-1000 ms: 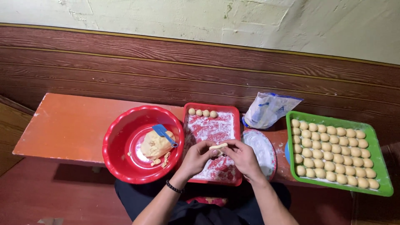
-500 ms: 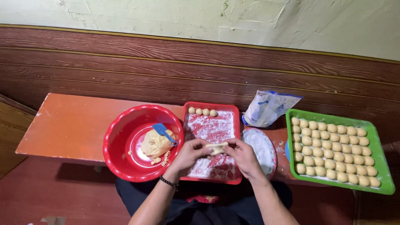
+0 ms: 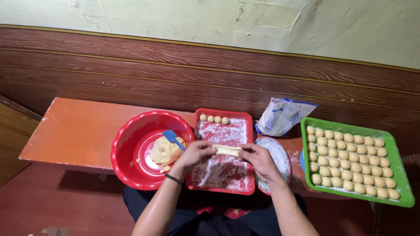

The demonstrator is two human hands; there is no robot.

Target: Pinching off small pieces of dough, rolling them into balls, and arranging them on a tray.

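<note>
Both hands hold one short dough log (image 3: 227, 150) betw. them, above the floured red tray (image 3: 249, 131). Left hand (image 3: 196, 152) pinches its left end, right hand (image 3: 258, 158) its right end; fingers clamped on dough, log approx. horizontal, so loose flour falls onto tray. Four dough balls (image 3: 214, 119) sit in a row along tray's far edge. Red basin (image 3: 127, 144) w/ dough lump (image 3: 164, 151) & blue scraper (image 3: 173, 139) lies at left, near the left hand. Green tray (image 3: 404, 183) of finished balls, flour bag (image 3: 282, 116), white plate (image 3: 280, 157) at right.
</note>
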